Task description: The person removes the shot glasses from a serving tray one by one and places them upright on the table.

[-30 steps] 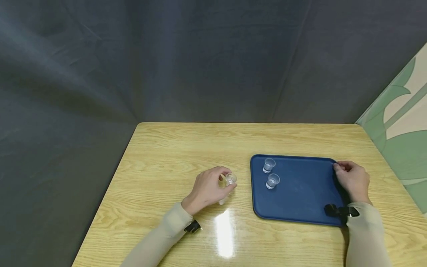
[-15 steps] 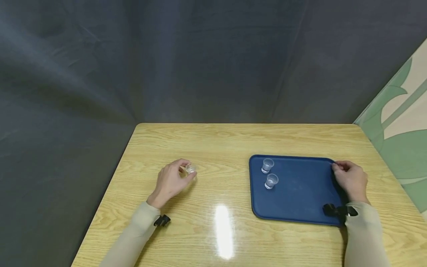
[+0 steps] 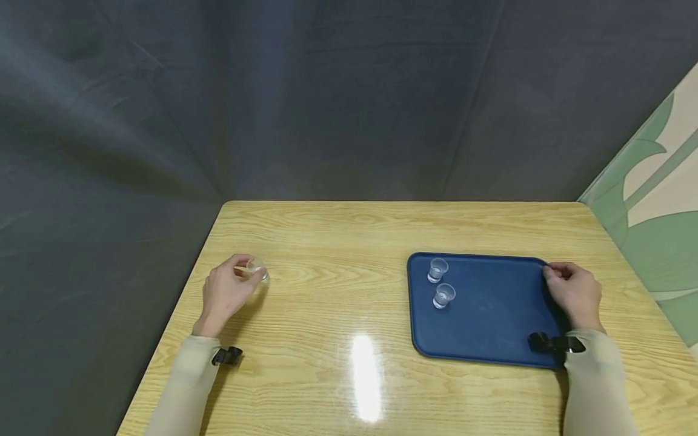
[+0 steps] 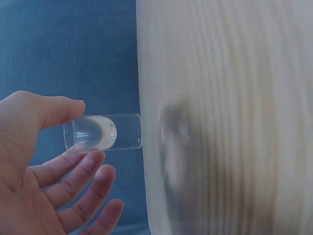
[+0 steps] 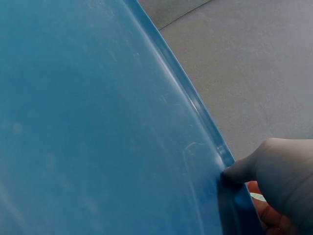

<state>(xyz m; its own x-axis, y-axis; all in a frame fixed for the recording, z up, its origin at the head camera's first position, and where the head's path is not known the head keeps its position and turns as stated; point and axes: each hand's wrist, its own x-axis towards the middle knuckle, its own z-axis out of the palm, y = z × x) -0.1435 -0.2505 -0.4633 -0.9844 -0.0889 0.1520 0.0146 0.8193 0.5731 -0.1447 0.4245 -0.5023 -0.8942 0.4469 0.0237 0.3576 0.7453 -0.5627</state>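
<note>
Glasses [image 3: 259, 270] [image 3: 437, 270] [image 3: 444, 297]: 3 in total; 1 at left, in the left hand [image 3: 229, 293], and 2 on the tray [image 3: 496, 309], one far and one near, both at its left end. Trays: 1, at right. Hands: 2, counting the right hand [image 3: 578, 297] at the tray's right edge. Sleeves [image 3: 182, 381] [image 3: 600, 381]: 2. Black wrist devices [image 3: 227, 356] [image 3: 555, 343]: 2, one per wrist. Table [image 3: 338, 242]: 1. Patterned panel [image 3: 660, 254]: 1, far right. Dark cloth [image 3: 349, 103]: far and left sides; number of separate pieces cannot be told.
</note>
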